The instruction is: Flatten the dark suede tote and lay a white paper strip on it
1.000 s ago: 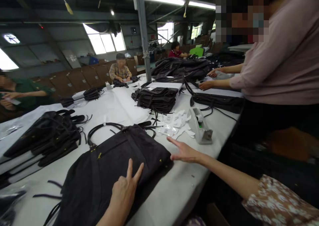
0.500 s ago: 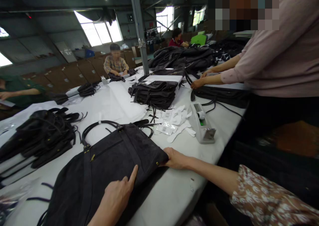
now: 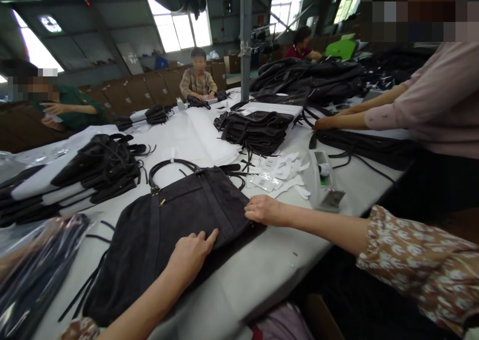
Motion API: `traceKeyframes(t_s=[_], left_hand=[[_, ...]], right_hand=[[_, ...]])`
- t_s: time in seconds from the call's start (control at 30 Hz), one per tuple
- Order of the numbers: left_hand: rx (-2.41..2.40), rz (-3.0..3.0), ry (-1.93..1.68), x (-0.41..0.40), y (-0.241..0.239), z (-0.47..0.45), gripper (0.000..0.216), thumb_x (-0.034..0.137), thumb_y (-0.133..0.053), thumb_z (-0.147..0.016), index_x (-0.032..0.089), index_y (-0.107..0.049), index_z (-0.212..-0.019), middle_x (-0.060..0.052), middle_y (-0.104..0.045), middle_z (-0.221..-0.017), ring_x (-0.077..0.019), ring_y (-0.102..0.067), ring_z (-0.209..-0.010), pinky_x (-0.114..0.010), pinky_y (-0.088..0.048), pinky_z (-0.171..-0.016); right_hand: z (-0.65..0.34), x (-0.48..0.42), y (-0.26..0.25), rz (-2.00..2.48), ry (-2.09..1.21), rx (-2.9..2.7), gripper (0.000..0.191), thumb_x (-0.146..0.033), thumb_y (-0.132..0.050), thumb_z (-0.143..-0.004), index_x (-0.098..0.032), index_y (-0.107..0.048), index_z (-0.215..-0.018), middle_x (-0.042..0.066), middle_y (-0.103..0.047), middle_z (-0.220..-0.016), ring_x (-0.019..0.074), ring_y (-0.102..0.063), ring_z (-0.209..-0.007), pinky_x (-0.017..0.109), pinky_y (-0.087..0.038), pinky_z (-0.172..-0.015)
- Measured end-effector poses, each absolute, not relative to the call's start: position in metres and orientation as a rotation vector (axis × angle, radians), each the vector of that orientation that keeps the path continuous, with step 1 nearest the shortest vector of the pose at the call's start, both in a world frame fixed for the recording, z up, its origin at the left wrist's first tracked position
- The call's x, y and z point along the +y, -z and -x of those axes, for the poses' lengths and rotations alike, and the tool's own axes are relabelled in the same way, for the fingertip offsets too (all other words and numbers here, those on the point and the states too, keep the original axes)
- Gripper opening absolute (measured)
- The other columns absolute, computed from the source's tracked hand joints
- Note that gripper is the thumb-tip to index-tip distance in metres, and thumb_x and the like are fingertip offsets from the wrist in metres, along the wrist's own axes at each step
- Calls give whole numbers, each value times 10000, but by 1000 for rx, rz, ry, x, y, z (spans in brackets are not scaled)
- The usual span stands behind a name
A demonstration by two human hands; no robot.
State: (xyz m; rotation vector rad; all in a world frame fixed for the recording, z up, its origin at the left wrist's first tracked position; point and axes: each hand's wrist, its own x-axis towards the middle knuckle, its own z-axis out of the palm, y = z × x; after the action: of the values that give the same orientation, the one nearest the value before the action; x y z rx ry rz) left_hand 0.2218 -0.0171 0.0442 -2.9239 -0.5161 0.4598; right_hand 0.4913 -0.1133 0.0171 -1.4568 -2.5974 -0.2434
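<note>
A dark grey handbag (image 3: 179,220) with two looped handles, brass fittings and a front zip lies flat on the table before me. My right hand (image 3: 265,210) has its fingers closed around the bag's right side edge. On the lower front panel rests my left hand (image 3: 193,250), its thumb stretched out and the other fingers partly hidden behind the knuckles; it appears to press on the bag without gripping it. The handles (image 3: 174,163) point away from me, with a small white tie around one. Thin dark straps (image 3: 88,285) trail from the bag's left end.
A tape dispenser (image 3: 325,185) stands beyond my right hand, beside white paper tags (image 3: 284,168). Folded dark bags (image 3: 258,130) are piled behind them, with another stack (image 3: 101,170) at left. A plastic-wrapped item (image 3: 41,275) lies front left. A co-worker's hands (image 3: 327,123) handle a bag at right.
The view has turned left and slightly down, so the scene sits further right. My right hand now shows its fingers over the bag's edge. My left hand stays on the front panel.
</note>
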Motion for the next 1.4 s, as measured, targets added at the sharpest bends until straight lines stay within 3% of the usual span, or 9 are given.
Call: traceKeyframes(t_s=[0.13,0.3,0.5,0.6,0.77,0.9,1.0,1.17,1.4], left_hand=[[-530,2956,-434,-14,-30,-218,634,17,-410,-805,254,-403,-1393,-97,-674,-1043,-247,-684,-790,-344,-539,-620],[-511,2998,-434,-4,-28,-221,609,34,-438,-787,275,-459,-1346,-61,-692,-961,-244,-689,-806,-341,-539,-658],[-546,2964,-381,-17,-23,-218,637,42,-370,-836,213,-310,-1446,-107,-673,-990,-254,-676,-750,-355,-531,-602],[-573,2867,-268,-28,-11,-214,712,29,-336,-852,264,-139,-1495,-149,-627,-1161,-228,-659,-749,-330,-520,-572],[-660,2695,-163,-44,4,-213,663,129,-374,-911,318,-114,-1490,-215,-530,-1324,-207,-632,-799,-322,-508,-605],[-743,2662,-121,-46,10,-218,616,208,-370,-948,364,-98,-1478,-203,-539,-1324,-178,-617,-807,-314,-494,-650],[-832,2643,-96,-45,15,-220,585,213,-344,-958,377,-119,-1473,-197,-533,-1332,-172,-608,-812,-319,-483,-675],[-893,2707,-51,-46,18,-219,549,204,-330,-952,321,-210,-1475,-212,-512,-1347,-206,-599,-878,-366,-475,-727],[-883,2801,-55,-41,3,-214,472,158,-271,-949,78,-362,-1406,-241,-504,-1340,-222,-584,-936,-357,-472,-721]], right_hand=[[-489,-117,5,1488,281,-2529,316,-48,-338,-907,-175,-603,-789,48,-629,-724,149,-547,-668,279,-421,-667],[-494,-106,-23,1374,199,-2632,19,-193,-574,-799,-193,-592,-807,33,-642,-788,169,-575,-780,292,-432,-739],[-501,-102,-23,1278,177,-2721,187,-176,-469,-891,-210,-631,-978,23,-690,-914,135,-631,-851,274,-493,-827],[-499,-115,3,1360,270,-2622,336,-108,-359,-923,-156,-621,-1128,95,-690,-1068,167,-643,-983,335,-523,-883],[-496,-135,29,1318,534,-2469,422,-48,-344,-913,-142,-571,-1256,110,-674,-1147,194,-599,-1125,368,-517,-947],[-490,-136,23,1299,602,-2513,416,-81,-378,-874,-68,-575,-1241,167,-619,-1236,255,-574,-1160,400,-507,-940],[-469,-121,-6,1449,503,-2496,332,-266,-443,-901,-81,-665,-1065,189,-681,-1069,299,-639,-1013,488,-484,-926],[-400,-71,-41,1406,165,-2176,419,-381,-330,-977,-150,-610,-1187,132,-674,-1140,250,-638,-1038,430,-478,-960],[-372,-53,30,1342,-240,-1800,469,-386,-243,-999,-180,-525,-1311,95,-698,-1100,209,-649,-1042,379,-519,-930]])
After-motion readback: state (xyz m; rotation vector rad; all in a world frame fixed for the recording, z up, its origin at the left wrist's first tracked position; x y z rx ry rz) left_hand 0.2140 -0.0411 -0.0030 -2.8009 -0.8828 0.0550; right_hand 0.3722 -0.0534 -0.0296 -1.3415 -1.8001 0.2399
